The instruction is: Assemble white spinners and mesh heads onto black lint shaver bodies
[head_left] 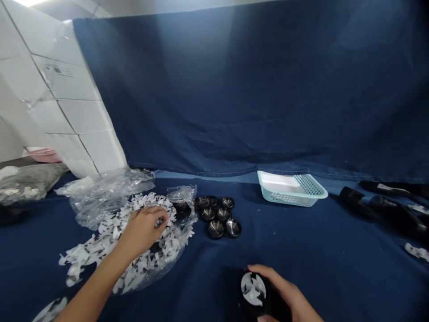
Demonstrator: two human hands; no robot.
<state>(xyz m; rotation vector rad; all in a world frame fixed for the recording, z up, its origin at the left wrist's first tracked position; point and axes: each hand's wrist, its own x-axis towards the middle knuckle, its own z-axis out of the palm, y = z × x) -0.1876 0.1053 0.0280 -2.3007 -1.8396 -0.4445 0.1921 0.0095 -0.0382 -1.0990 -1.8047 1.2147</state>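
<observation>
My left hand [147,228] is over a heap of small white plastic pieces [127,237] on the left, lying on and around clear plastic film. Its fingers are curled together, and what they hold, if anything, is hidden. Near the front edge, my right hand [281,290] grips a black round part [244,304] from its right side, thumb and fingers around it. Set in the top of that part is a white bladed disc [254,289]. Several black cups with shiny perforated metal inside [216,228] sit grouped to the right of the heap.
A light blue basket [295,200] with a white sheet inside stands at the back right. Dark cylindrical objects [385,208] lie at the far right. Crumpled clear plastic [107,188] lies behind the heap, near white boxes [83,116]. A dark blue cloth [234,98] hangs behind.
</observation>
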